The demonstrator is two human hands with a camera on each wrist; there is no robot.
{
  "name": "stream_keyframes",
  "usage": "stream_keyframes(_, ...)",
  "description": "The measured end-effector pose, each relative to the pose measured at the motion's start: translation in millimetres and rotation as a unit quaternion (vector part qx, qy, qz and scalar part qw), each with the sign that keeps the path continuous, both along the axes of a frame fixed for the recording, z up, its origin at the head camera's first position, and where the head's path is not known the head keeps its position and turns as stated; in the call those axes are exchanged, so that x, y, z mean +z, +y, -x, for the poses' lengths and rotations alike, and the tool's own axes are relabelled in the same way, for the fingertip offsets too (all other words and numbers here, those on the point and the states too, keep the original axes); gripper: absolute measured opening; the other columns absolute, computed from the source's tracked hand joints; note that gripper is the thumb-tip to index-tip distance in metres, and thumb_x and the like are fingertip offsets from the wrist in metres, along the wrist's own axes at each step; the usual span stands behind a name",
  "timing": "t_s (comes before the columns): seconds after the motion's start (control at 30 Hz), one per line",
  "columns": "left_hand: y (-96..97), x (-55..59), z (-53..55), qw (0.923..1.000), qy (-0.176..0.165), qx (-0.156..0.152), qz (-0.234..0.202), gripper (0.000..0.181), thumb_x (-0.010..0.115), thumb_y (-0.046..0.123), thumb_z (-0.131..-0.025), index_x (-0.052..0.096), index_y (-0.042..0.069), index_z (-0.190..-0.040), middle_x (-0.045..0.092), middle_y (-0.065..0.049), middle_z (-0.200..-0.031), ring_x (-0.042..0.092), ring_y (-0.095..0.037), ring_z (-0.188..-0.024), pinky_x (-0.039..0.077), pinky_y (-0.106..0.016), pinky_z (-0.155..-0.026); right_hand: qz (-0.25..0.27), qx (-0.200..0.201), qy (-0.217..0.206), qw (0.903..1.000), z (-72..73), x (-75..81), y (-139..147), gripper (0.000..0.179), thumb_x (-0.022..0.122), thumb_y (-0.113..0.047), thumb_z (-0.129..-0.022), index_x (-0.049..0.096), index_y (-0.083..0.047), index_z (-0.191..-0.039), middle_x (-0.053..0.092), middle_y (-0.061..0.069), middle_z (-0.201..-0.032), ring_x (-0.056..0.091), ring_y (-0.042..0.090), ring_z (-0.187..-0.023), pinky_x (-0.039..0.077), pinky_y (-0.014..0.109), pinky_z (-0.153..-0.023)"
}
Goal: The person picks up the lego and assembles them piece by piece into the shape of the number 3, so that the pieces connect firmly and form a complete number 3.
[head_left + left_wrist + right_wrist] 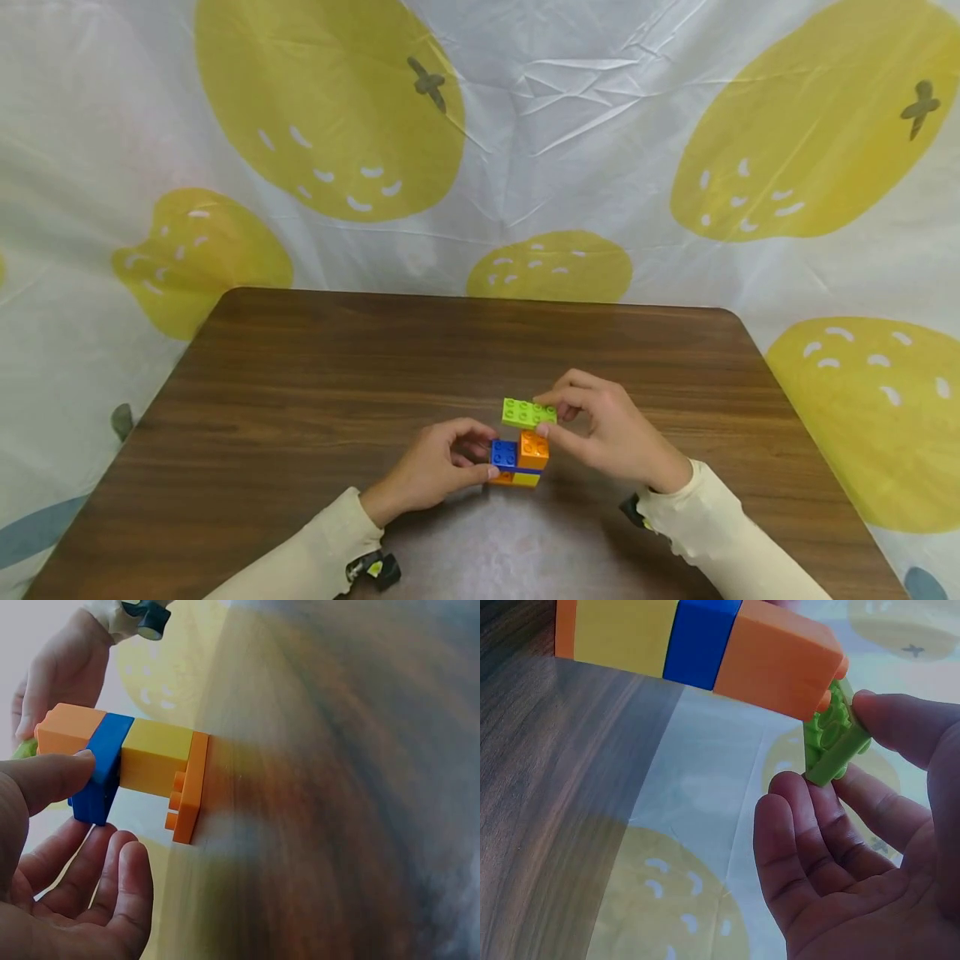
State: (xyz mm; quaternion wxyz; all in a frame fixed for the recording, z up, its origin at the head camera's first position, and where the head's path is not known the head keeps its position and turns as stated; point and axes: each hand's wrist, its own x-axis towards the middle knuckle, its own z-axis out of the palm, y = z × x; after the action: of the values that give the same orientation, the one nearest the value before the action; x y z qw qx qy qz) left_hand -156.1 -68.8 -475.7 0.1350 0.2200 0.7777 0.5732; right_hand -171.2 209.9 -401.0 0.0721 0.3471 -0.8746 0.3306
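Note:
A small stack of toy building bricks stands on the table: a flat orange brick [196,787] at the bottom, a yellow brick [157,754] on it, a flat blue brick [105,772] across that, and an orange brick [533,450] on top at the right. My left hand [437,467] pinches the blue level from the left side, thumb in front and fingers behind. My right hand [611,425] pinches a flat light-green brick [521,412] by its right end, studs up. In the right wrist view the green brick's hollow underside faces the orange brick's studs, right at them.
The brown wood table [337,358] extends around the stack to its back and side edges. Behind it hangs a white cloth [510,150] printed with yellow fruit. Dark wrist straps [373,570] sit on both cream sleeves [300,550].

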Motion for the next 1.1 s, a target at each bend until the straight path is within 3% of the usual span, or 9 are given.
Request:
stream_keyframes(0.2,-0.2,1.0,-0.4,1.0000,-0.009,0.002,0.001,0.038,0.084,0.017,-0.091,0.071,0.006,-0.125,0.075,-0.009,-0.122,0.071,-0.021,-0.105,0.060,-0.022,-0.084,0.000,0.011,0.009,0.9999,-2.5,-2.0,0.6,0.029,0.085,-0.025,-0.092,0.079,-0.017,-0.119,0.067,-0.012,-0.107,0.065,0.015,-0.086,0.056,0.023,-0.072)
stream_keyframes(0.53,0.1,2.1,-0.9,1.0000,-0.008,0.003,0.004,0.037,0.084,0.019,-0.091,0.072,0.007,-0.125,0.075,-0.008,-0.120,0.070,-0.021,-0.105,0.059,-0.022,-0.083,0.001,0.025,0.022,0.9994,-8.3,-2.6,-0.6,0.031,0.086,-0.024,-0.090,0.079,-0.014,-0.119,0.066,-0.012,-0.106,0.064,0.008,-0.087,0.058,0.024,-0.075)
stream_keyframes(0.73,0.4,0.6,-0.6,1.0000,-0.006,0.004,0.007,0.037,0.083,0.020,-0.092,0.071,0.007,-0.124,0.075,-0.008,-0.119,0.070,-0.021,-0.105,0.059,-0.021,-0.083,0.005,0.031,0.021,0.9993,-12.3,-4.0,-1.6,0.032,0.087,-0.022,-0.089,0.079,-0.013,-0.119,0.066,-0.011,-0.106,0.065,0.009,-0.088,0.060,0.031,-0.075)
stream_keyframes(1.1,0.4,-1.7,0.5,0.9998,0.000,0.000,0.018,0.036,0.083,0.021,-0.093,0.071,0.007,-0.124,0.075,-0.008,-0.119,0.070,-0.020,-0.105,0.059,-0.022,-0.082,0.006,0.030,0.025,0.9992,-15.8,-7.9,-1.5,0.032,0.086,-0.021,-0.090,0.078,-0.015,-0.120,0.065,-0.013,-0.105,0.062,0.008,-0.088,0.056,0.023,-0.075)
